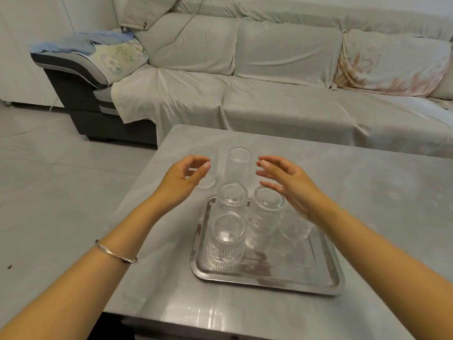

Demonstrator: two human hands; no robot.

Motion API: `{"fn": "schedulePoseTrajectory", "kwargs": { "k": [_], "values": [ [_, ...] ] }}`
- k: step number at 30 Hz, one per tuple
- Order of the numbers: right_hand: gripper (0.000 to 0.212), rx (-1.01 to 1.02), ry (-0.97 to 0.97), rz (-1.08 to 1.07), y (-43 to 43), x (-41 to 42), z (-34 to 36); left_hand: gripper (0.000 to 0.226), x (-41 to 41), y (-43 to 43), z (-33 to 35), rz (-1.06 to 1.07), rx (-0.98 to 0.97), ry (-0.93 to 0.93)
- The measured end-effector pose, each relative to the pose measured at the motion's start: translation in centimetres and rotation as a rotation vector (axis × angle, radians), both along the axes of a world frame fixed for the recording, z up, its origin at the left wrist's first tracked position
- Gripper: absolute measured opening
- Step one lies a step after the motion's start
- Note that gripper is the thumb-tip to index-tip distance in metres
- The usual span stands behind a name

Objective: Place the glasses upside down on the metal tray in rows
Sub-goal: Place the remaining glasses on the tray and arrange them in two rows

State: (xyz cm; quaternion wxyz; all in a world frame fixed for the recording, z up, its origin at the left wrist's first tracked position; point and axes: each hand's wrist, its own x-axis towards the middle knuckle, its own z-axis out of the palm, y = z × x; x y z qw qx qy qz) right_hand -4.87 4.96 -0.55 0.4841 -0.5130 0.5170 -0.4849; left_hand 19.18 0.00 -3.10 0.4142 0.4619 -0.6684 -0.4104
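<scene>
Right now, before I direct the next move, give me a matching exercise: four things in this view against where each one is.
Things:
1. clear ribbed glass nearest the camera
2. tall clear glass between the two hands
3. thin silver bracelet
4. pale blue cloth

Places:
A. on the sofa armrest
B. on the left wrist
C. upside down on the near left part of the shiny metal tray
D. on the grey table, beyond the tray

Pairs: 1-C, 2-D, 3-B, 4-A
</scene>
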Motion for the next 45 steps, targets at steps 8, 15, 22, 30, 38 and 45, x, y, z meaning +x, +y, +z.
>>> {"fn": "schedulePoseTrajectory", "kwargs": {
  "k": [8, 15, 22, 30, 38, 45],
  "values": [
    [0.046, 0.036, 0.246, 0.01, -9.1, -2.5, -0.3, 0.047, -3.7, -7.7, 0.4, -0.028, -0.133, -0.311],
    [0.066, 0.119, 0.347, 0.145, -13.5, -2.7, -4.0, 0.061, -5.5, -12.2, -1.8, -0.065, -0.185, -0.678],
    [0.056, 0.089, 0.291, 0.22, -14.8, -3.2, -6.1, 0.051, -6.2, -13.6, -3.0, -0.153, -0.207, -0.671],
    [0.058, -0.096, 0.393, 0.145, -13.9, -3.1, -5.1, 0.046, -6.6, -13.0, -1.6, -0.167, -0.231, -0.589],
    [0.061, -0.199, 0.25, 0.045, -9.9, -3.6, 1.9, 0.057, -7.7, -8.6, 5.1, -0.188, -0.243, -0.202],
    [0.055, -0.297, 0.077, 0.082, -3.8, -3.5, 7.9, 0.057, -7.8, -3.0, 11.1, -0.209, -0.297, 0.013]
  ]
}}
